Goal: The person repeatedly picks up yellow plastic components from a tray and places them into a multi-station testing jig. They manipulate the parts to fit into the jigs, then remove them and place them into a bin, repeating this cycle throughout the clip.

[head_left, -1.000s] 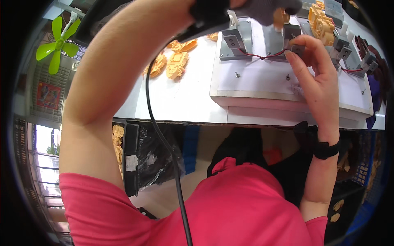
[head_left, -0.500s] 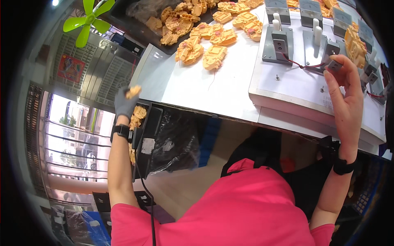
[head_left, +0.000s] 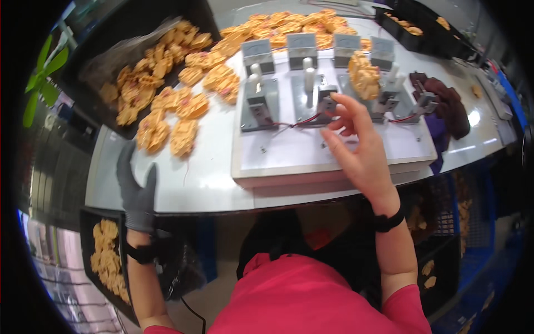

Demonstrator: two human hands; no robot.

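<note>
Head view, gloved left hand (head_left: 136, 192) hanging open and empty at the white table (head_left: 211, 183) edge, bare right hand (head_left: 356, 147) spreading open over the grey fixture plate (head_left: 334, 147), fingertips nearing a metal clamp (head_left: 325, 106), holding nothing, orange parts (head_left: 183, 136) lying just beyond the left hand.

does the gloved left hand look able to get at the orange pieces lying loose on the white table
Probably yes. The left hand is open at the near edge of the white table, and the closest orange pieces lie just beyond its fingers, with only bare tabletop between them.
</note>
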